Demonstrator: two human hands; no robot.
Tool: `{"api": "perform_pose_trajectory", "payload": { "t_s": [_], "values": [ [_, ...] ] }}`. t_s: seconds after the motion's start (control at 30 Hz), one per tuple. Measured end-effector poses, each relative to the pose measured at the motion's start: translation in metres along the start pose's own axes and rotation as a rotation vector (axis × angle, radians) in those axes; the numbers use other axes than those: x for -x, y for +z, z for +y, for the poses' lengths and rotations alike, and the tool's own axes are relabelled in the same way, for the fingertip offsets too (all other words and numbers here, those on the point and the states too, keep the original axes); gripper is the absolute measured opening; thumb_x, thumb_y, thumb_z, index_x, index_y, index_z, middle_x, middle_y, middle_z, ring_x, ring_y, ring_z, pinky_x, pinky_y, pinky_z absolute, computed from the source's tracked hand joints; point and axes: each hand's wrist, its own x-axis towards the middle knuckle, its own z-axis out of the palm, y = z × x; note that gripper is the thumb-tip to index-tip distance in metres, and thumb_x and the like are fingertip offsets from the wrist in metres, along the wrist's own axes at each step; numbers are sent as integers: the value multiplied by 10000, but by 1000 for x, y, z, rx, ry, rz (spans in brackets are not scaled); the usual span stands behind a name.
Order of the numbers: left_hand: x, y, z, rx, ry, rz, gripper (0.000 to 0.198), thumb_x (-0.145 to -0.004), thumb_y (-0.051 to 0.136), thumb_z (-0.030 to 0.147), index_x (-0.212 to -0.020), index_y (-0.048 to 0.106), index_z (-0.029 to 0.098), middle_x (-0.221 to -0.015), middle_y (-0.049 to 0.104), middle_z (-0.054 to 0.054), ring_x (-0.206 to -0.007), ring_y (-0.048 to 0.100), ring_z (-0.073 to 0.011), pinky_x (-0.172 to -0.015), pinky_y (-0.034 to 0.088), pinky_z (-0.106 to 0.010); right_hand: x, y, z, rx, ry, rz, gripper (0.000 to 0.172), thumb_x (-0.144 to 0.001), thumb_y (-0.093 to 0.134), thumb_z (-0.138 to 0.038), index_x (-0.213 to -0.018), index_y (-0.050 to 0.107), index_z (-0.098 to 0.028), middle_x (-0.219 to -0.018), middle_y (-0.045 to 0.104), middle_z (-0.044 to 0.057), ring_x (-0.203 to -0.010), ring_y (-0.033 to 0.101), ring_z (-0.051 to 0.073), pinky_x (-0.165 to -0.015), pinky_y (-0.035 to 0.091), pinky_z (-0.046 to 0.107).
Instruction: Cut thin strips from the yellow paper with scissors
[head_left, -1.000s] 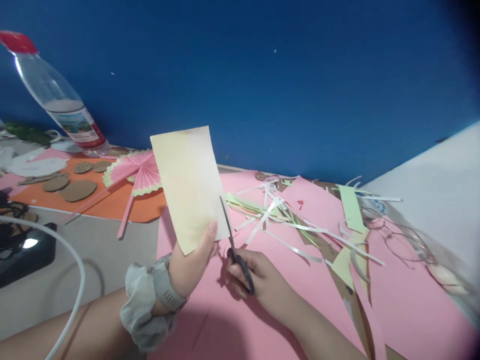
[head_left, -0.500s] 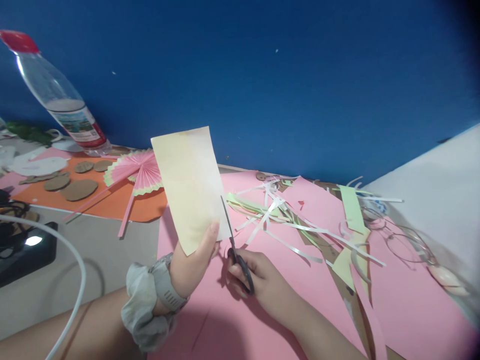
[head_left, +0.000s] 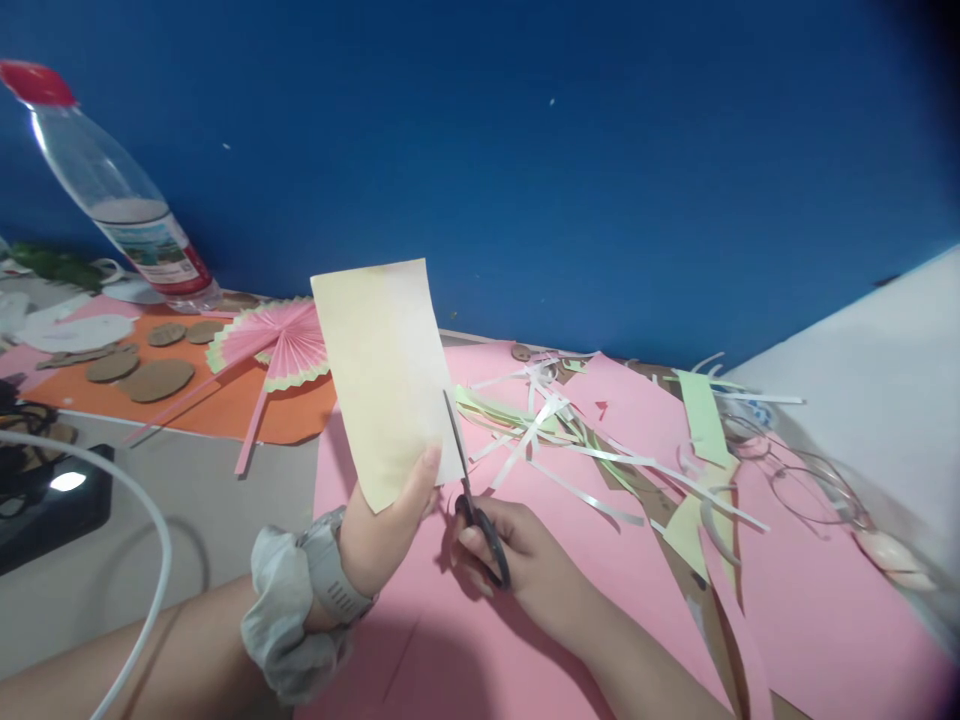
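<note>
My left hand (head_left: 394,525) pinches the lower edge of a pale yellow sheet of paper (head_left: 386,375), thumb in front and fingers behind. The sheet stands up, slightly tilted, above the pink paper (head_left: 420,620). In my right hand (head_left: 510,555) is a pair of scissors (head_left: 482,535) with dark handles, fingers through the loops. One blade lies over the sheet's right edge near its lower corner; the other blade is hidden, so I cannot tell how far apart they are. A watch and a grey scrunchie (head_left: 281,605) circle my left wrist.
Loose white and green paper strips (head_left: 551,410) lie right of the sheet. Left are a pink pleated paper fan (head_left: 289,340), cardboard discs (head_left: 157,380) on orange paper and a red-capped bottle (head_left: 154,240). Glasses (head_left: 817,490) lie far right. A blue wall (head_left: 600,180) stands behind.
The yellow sheet's upper part has shifted slightly right and down in my left hand. The scissors have stayed almost in place at its right edge.
</note>
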Motion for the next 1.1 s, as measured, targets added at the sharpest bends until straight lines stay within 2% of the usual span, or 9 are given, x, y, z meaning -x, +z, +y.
{"api": "perform_pose_trajectory", "payload": {
  "t_s": [0.13,0.27,0.37,0.47,0.6,0.77,0.87,0.97,1.1],
  "values": [
    [0,-1,-1,5,22,-37,294,-833,587,459,-705,605,196,-602,605,13,-557,575,-135,-570,522,-239,1,1,-1,-1,-1,-1,392,-887,581,-493,-670,471,-186,-512,399,-71,-492,406,105,-738,455,362],
    [-2,-2,-3,-20,80,-51,271,-861,572,435,-723,605,205,-650,610,7,-616,582,-139,-651,524,-243,2,1,-1,-7,2,-1,385,-888,578,-493,-676,479,-187,-518,393,-71,-497,408,108,-745,453,357],
    [-2,-3,-3,-20,81,-66,275,-871,557,442,-734,600,208,-634,593,11,-592,571,-142,-616,518,-246,2,0,0,-10,3,1,378,-889,582,-483,-678,480,-187,-518,392,-71,-498,413,108,-757,460,361],
    [-2,-2,-2,-11,56,-56,279,-860,574,442,-712,579,205,-635,588,12,-586,569,-142,-598,513,-245,1,0,0,7,1,5,366,-902,573,-463,-684,490,-182,-517,416,-62,-515,436,116,-762,466,364],
    [-2,-1,-3,-6,71,-28,230,-858,590,419,-815,609,194,-742,635,-1,-677,594,-146,-663,511,-244,1,-1,1,4,9,1,362,-900,577,-464,-692,495,-179,-520,437,-55,-525,455,121,-748,469,356],
    [-2,-2,-2,-43,57,-57,274,-871,566,428,-706,574,210,-650,591,24,-625,571,-138,-633,496,-244,1,-1,2,7,-2,0,370,-895,583,-471,-687,505,-174,-508,440,-59,-519,468,121,-775,468,371],
    [0,-3,0,-68,69,-46,223,-872,564,410,-788,614,210,-779,662,-15,-746,616,-165,-697,500,-263,1,-1,0,5,11,8,380,-883,588,-494,-693,514,-173,-512,445,-57,-519,470,122,-745,466,358],
    [1,-4,0,-70,63,-39,221,-865,570,421,-895,631,210,-905,684,-45,-808,630,-182,-695,504,-273,1,0,-2,9,17,10,386,-879,589,-501,-689,507,-175,-518,449,-53,-519,463,121,-723,461,351],
    [0,-4,-2,-76,68,-26,227,-854,581,428,-898,640,213,-834,676,-42,-770,631,-191,-656,503,-287,1,1,-3,11,10,18,378,-890,583,-483,-687,500,-176,-511,431,-61,-506,436,112,-728,460,353]
  ]
}}
